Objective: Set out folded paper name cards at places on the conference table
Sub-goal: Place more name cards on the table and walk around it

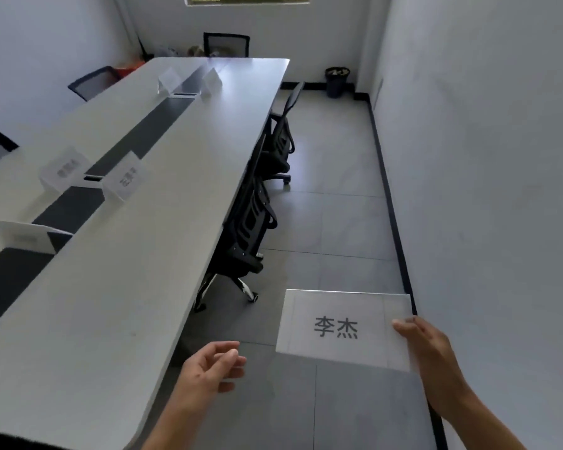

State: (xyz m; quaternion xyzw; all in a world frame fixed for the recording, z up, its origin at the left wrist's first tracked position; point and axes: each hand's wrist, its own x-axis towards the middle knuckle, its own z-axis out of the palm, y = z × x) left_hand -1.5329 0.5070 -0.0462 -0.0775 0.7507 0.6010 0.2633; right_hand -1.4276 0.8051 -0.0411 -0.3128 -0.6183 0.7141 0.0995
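One name card (335, 329) | right hand (433, 355) pinches its right edge | left hand (208, 368) loose, empty

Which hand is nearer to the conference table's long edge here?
Left. The left hand hovers empty right beside the edge of the conference table; the right hand is farther out over the floor, holding the name card by its right side.

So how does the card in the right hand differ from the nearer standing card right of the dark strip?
The held card hangs over the floor, pinched by the right hand; the standing card rests on the table, untouched. The held card looks flat; the standing card stands propped up. The held card's print reads clearly; the standing card's is blurred. Both are white with dark print.
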